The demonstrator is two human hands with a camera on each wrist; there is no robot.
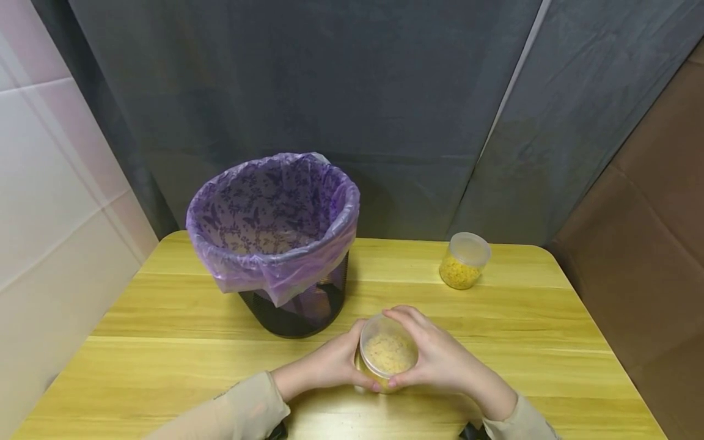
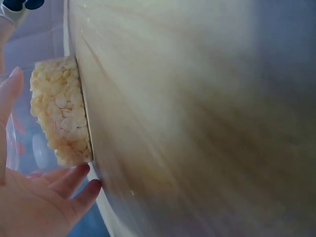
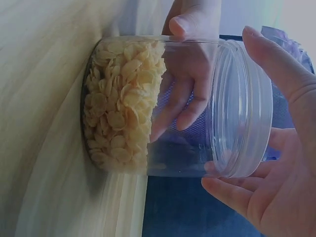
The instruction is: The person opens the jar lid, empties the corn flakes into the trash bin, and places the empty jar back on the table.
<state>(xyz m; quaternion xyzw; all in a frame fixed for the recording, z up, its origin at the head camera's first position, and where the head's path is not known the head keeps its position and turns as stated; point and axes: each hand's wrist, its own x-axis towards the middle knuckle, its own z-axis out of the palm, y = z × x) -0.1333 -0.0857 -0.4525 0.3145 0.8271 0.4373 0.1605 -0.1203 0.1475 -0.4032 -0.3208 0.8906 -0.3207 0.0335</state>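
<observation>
A clear jar (image 1: 384, 383) of pale yellow flakes (image 3: 121, 106) stands upright on the table in front of the person, flakes filling roughly its lower half. Its translucent screw lid (image 3: 256, 111) is seated on top. From the left, the left hand (image 1: 342, 359) holds the jar's body, thumb at the near side and fingers round the far side. The right hand (image 1: 440, 355) grips the lid from the right, its thumb and fingers spread round the rim. Seen from the left wrist, flakes (image 2: 61, 116) show close beside the left fingers (image 2: 79, 182).
Behind and left stands a black mesh bin (image 1: 299, 315) lined with a purple bag (image 1: 275, 272). A second lidded jar (image 1: 462, 269) of darker yellow bits sits at the back right of the wooden table (image 1: 539, 342). A grey curtain (image 1: 308, 79) hangs behind the table.
</observation>
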